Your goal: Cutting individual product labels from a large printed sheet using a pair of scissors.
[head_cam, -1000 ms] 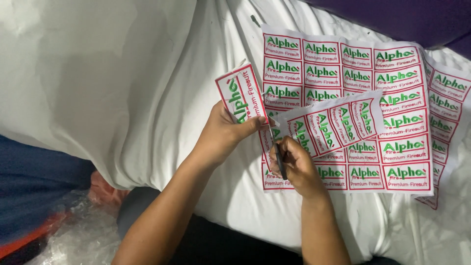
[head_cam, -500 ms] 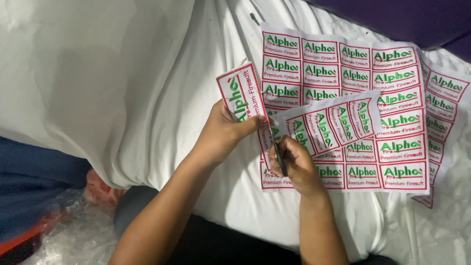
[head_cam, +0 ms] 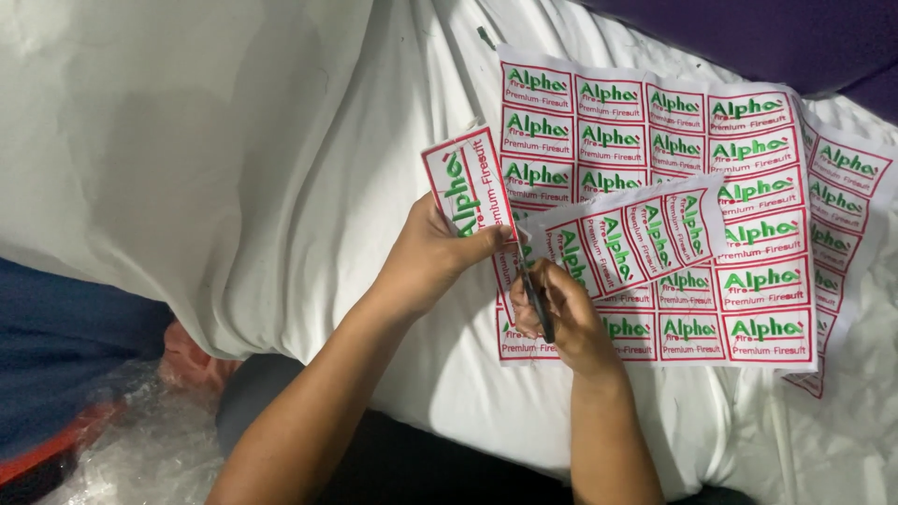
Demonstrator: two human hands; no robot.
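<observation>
Right at the middle of the shot, the left hand [head_cam: 432, 257] is pinching a strip of printed labels [head_cam: 571, 238], thumb pressed flat on top of the paper and the other fingers tucked behind it. Nearest the thumb, the end label [head_cam: 463, 187] sticks up and away at a tilt, white with a red border and green lettering. On the other side of that pinch, the rest of the strip runs off to the person's right, a row of the same labels turned sideways.

Just below the pinch, the right hand [head_cam: 561, 318] is wrapped around a pair of dark scissors [head_cam: 536, 301], fingers curled closed through the handles. Blades point up toward the strip, meeting the paper right next to the left thumb. Can't really tell how far apart the blades are, they're mostly edge-on.

Behind both hands lies a big uncut sheet of labels [head_cam: 748, 187], flat on a white cloth [head_cam: 281, 140], with another sheet [head_cam: 847, 196] poking out from under its far right edge. Down past the left forearm there's some crinkly clear plastic [head_cam: 131, 440].
</observation>
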